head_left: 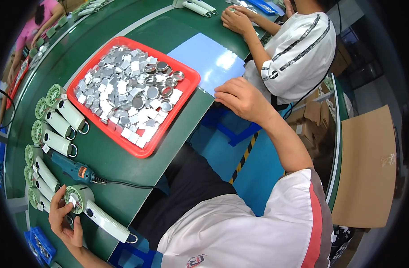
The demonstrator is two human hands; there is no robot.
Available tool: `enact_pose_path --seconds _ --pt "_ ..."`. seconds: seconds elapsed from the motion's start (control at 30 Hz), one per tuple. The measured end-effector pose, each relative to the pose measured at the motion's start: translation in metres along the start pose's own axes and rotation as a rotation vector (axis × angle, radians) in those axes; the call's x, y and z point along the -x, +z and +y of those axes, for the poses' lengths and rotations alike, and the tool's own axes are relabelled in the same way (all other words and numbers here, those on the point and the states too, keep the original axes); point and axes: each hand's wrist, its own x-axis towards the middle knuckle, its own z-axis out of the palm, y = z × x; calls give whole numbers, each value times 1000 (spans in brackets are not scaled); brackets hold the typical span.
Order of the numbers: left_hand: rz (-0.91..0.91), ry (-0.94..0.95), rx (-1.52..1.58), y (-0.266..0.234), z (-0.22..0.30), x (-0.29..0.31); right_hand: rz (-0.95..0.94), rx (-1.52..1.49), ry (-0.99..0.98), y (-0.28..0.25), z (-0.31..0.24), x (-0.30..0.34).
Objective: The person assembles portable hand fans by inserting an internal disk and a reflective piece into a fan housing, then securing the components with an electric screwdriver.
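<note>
At the near left of the table, my left hand (67,219) has its fingers curled about the round head of a pale green handheld fan (108,222). A fingertip touches a small silvery-white square piece (73,199) on the fan's grille. The fan lies with its handle and metal loop toward the table edge. My right hand (242,102) is over the table edge, beside a pale blue sheet (209,56). Its fingers are bent and close together; anything between them is hidden. Left of it is a red tray (144,151) of loose silvery square pieces (119,80) and round metal rings (153,92).
Several similar fans (57,139) line the table's left side. A teal electric screwdriver (73,167) lies between them and my left hand, its cord running over the edge. A co-worker in a white shirt (298,49) sits at the far right. Blue bags (40,244) hang at lower left.
</note>
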Motion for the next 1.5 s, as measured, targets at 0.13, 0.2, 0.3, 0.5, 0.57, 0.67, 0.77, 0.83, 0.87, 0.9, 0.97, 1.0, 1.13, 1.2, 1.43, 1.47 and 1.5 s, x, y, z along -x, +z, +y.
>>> enact_pose_path --seconds 0.13,0.2,0.3,0.5,0.57,0.67,0.77,0.83,0.87,0.9,0.97,1.0,1.13,1.2,1.43,1.47,1.5 --pt "1 -9 2 -1 0 1 -3 -3 -5 -1 0 -1" --pt "8 -21 -2 -3 4 3 7 -52 24 0 0 -5" --pt "5 -16 6 0 0 1 11 -68 58 -2 0 -4" --pt "12 -26 18 0 2 2 27 -147 136 2 1 -8" --pt "10 -26 17 0 1 2 30 -173 167 4 3 -9" --pt "9 -23 20 0 1 0 26 -203 224 5 6 -10" --pt "11 -18 20 1 2 -1 22 -199 264 6 9 -11" --pt "14 -17 16 1 3 -1 26 -192 276 6 10 -13" --pt "11 -18 11 1 3 -2 25 -190 290 6 11 -13" --pt "9 -20 5 1 4 -2 24 -188 304 6 11 -14" --pt "13 -18 12 2 5 -3 24 -184 314 6 10 -15" --pt "15 -16 21 2 5 -3 23 -180 325 6 10 -16" --pt "19 -2 8 2 5 -4 28 -178 359 3 8 -16" --pt "-40 -20 15 1 4 -5 31 -153 380 1 7 -15" --pt "51 -15 -26 2 13 -2 47 -302 508 12 4 -18" --pt "45 -10 -41 0 15 0 62 -313 540 12 0 -21" --pt "40 -12 -60 -1 17 2 74 -331 567 13 -3 -23"
